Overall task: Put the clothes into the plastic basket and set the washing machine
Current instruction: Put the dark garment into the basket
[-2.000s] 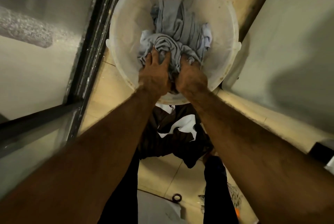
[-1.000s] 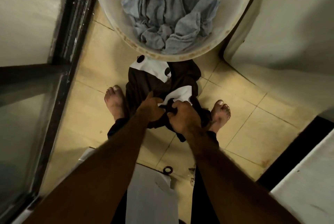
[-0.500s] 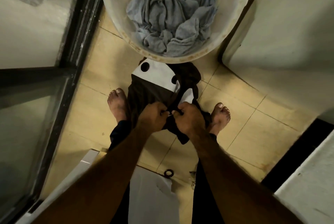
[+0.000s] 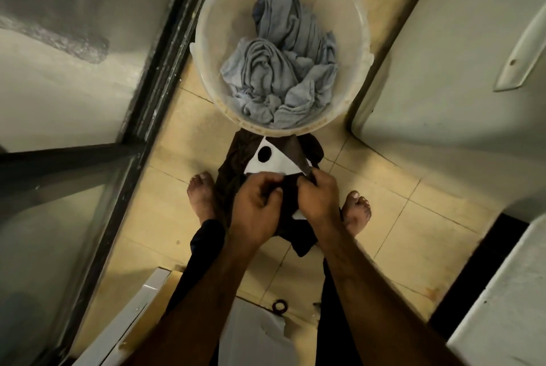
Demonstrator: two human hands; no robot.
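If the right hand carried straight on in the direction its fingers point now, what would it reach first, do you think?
The right hand is already closed on the dark garment, so it meets that first. Beyond it, probably the near rim of the plastic basket, though depth is unclear.

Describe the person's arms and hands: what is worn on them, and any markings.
Both forearms are bare right down to the frame's lower edge: no sleeves in view. The left hand and right hand carry no gloves, and no watch, bracelet or ring shows on the wrists or fingers. Fine hair runs along the forearms. No tattoo or other marking is visible in this dim light.
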